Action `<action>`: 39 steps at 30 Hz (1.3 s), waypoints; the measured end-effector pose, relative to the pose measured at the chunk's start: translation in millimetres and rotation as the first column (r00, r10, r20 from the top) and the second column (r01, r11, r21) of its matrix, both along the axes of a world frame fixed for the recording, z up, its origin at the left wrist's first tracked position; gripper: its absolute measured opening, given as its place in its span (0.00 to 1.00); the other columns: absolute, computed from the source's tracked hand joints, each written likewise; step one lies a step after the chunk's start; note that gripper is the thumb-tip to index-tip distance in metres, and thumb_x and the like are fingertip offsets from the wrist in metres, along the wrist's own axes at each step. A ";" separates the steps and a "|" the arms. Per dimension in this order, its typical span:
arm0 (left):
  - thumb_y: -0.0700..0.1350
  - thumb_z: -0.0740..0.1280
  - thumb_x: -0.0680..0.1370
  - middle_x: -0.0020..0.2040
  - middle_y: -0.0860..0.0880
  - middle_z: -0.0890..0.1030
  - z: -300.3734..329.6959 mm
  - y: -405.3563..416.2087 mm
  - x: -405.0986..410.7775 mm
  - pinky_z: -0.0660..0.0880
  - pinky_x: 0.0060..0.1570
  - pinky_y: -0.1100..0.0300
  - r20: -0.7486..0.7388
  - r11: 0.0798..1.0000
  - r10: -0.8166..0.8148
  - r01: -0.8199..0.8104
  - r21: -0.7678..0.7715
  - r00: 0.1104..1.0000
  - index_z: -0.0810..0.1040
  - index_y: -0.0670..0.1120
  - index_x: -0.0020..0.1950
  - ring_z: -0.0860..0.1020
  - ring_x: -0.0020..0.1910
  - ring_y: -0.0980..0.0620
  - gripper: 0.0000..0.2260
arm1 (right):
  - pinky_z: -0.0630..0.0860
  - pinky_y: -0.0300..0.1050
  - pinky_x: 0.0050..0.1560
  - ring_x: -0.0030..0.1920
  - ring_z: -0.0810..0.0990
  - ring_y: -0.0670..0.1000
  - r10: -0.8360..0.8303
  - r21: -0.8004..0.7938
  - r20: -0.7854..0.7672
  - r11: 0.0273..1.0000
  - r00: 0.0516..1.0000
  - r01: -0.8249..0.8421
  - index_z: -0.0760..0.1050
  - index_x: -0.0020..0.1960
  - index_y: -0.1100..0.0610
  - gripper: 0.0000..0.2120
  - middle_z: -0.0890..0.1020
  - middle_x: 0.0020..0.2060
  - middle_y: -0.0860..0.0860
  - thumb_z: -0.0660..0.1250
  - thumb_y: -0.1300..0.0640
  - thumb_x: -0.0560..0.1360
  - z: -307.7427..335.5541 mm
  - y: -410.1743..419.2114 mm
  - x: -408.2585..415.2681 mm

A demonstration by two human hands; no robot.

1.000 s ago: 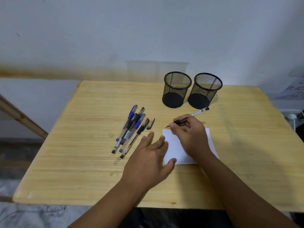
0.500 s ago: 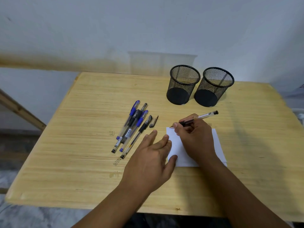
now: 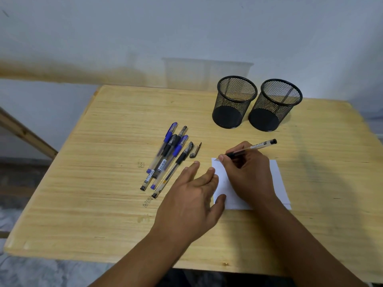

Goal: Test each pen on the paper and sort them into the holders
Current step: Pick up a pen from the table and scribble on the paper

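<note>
- A bundle of capped pens (image 3: 165, 157) lies on the wooden counter (image 3: 93, 183), left of centre, with a loose black cap (image 3: 195, 150) just beside it.
- The left hand (image 3: 191, 200) lies flat with fingers spread, its fingertips on the left edge of the white paper (image 3: 277, 181).
- The right hand (image 3: 247, 172) pinches an uncapped pen (image 3: 255, 147), tip at the paper's far left corner.
- Two empty black mesh holders (image 3: 235, 101) stand touching, further back.
</note>
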State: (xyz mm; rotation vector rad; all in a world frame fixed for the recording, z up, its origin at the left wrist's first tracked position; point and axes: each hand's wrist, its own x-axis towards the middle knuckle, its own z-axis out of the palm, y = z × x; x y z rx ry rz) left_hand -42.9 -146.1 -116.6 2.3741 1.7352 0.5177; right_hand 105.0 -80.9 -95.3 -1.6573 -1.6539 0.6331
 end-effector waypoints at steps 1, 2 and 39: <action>0.57 0.60 0.77 0.64 0.52 0.80 0.2 -0.2 0.0 0.67 0.68 0.54 0.003 1.000 0.002 -0.002 -0.005 1.000 0.80 0.48 0.63 0.68 0.73 0.45 0.21 | 0.72 0.25 0.38 0.37 0.79 0.36 -0.001 0.001 -0.010 1.000 1.000 0.001 0.75 0.42 0.51 0.06 0.80 0.33 0.41 0.73 0.54 0.73 -0.1 -0.4 0.4; 0.57 0.59 0.77 0.65 0.52 0.80 0.0 -0.3 0.1 0.66 0.68 0.55 0.004 1.000 0.004 -0.004 -0.011 1.000 0.80 0.48 0.63 0.67 0.73 0.45 0.21 | 0.72 0.25 0.37 0.37 0.79 0.36 -0.002 -0.002 -0.020 1.000 1.000 0.002 0.75 0.42 0.51 0.06 0.80 0.33 0.40 0.73 0.54 0.73 0.2 -0.7 0.6; 0.58 0.60 0.77 0.65 0.56 0.79 4.2 -3.8 2.5 0.64 0.66 0.61 0.010 0.999 0.033 -0.033 -0.027 0.999 0.79 0.50 0.64 0.65 0.74 0.49 0.21 | 0.80 0.42 0.42 0.37 0.84 0.46 0.017 0.050 -0.009 0.999 1.000 -0.016 0.78 0.42 0.53 0.04 0.86 0.36 0.50 0.72 0.55 0.74 1.8 -0.8 2.3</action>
